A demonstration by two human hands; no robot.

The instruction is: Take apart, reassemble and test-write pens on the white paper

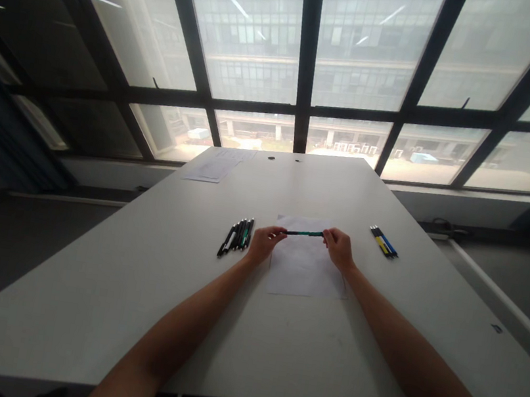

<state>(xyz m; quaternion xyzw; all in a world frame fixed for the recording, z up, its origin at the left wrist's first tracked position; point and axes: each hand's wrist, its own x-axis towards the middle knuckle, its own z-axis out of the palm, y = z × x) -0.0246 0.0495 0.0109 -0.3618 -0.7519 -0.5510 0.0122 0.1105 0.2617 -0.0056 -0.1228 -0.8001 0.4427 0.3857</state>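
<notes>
While our left hand (266, 241) and right hand (339, 248) pinch opposite ends of the green-and-black pen (304, 233) over the paper (306, 274) at frame centre, we judge things midway: pen row (240, 234) centre-left, smaller pen cluster (380, 243) centre-right, held pen not yet down, finished side unclear.

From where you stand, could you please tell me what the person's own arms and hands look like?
Both the left forearm and the right forearm are bare, with no sleeve showing. No glove covers the left hand or the right hand, and no watch or bracelet can be seen. The fingers look too small here to rule out a thin ring.
</notes>
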